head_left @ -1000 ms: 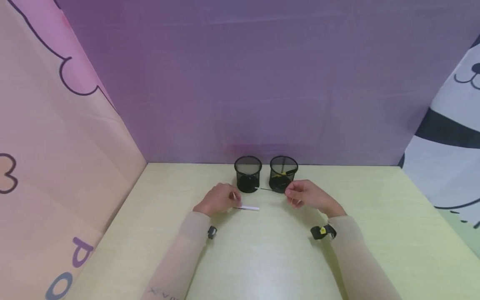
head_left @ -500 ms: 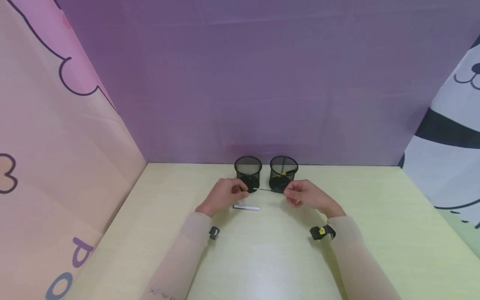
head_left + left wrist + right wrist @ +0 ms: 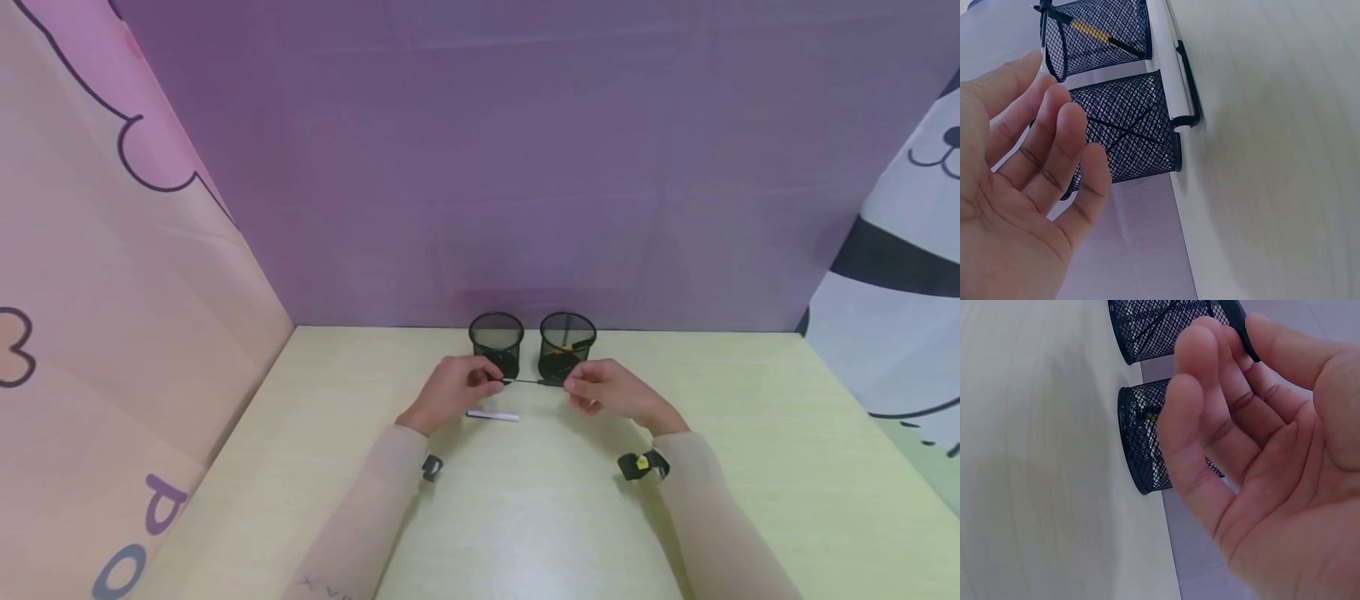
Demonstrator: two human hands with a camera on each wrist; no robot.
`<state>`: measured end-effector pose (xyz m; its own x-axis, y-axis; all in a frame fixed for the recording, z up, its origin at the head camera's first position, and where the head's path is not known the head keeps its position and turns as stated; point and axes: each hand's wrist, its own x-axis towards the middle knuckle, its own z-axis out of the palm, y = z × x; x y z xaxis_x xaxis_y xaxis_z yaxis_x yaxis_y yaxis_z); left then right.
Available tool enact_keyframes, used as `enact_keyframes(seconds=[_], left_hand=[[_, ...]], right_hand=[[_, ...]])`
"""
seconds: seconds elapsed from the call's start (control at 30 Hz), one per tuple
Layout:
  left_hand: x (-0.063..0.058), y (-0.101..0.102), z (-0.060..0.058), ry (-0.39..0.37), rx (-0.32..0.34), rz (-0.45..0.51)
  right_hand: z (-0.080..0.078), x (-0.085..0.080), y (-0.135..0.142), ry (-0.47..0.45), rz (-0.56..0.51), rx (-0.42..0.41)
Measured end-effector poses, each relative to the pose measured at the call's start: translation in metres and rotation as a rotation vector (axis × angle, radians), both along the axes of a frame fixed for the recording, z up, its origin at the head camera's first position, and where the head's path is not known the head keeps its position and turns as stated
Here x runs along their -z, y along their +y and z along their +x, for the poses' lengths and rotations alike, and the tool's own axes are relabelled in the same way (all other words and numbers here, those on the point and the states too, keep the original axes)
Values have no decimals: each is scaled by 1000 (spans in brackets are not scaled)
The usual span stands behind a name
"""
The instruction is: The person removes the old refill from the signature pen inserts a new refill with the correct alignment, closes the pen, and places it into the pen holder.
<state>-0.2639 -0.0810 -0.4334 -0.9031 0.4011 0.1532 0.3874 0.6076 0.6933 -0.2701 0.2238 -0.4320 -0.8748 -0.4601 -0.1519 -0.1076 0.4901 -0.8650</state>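
Observation:
In the head view my right hand [image 3: 615, 392] pinches the thicker black end of a slim rod [image 3: 527, 382]. My left hand [image 3: 453, 387] has thumb and fingertips at the rod's other end, and a thin dark stretch spans between the hands. In the left wrist view the rod [image 3: 1044, 31] ends in a pale tip at my fingertips. The black end [image 3: 1241, 331] shows between thumb and fingers in the right wrist view. Below the hands, a white pen [image 3: 493, 415] with a black clip lies on the table.
Behind the hands stand two black mesh pen holders, a left one [image 3: 512, 354] and a right one [image 3: 551, 360]. A yellow and black stick [image 3: 1091, 30] leans inside the right one. A purple cloth [image 3: 480, 167] rises at the table's back edge.
My left hand has moved from beside the white pen up and right to the rod's free end, pinching it. My right hand has shifted slightly left with the rod.

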Motion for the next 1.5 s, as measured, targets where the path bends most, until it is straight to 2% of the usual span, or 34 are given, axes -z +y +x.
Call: enact_keyframes(seconds=[0.9, 1.5], left_hand=[[1, 2, 1, 16, 19, 18], [0, 1, 2, 34, 24, -6]], right_hand=[[3, 0, -7, 23, -14, -20], [2, 0, -7, 32, -6, -22]])
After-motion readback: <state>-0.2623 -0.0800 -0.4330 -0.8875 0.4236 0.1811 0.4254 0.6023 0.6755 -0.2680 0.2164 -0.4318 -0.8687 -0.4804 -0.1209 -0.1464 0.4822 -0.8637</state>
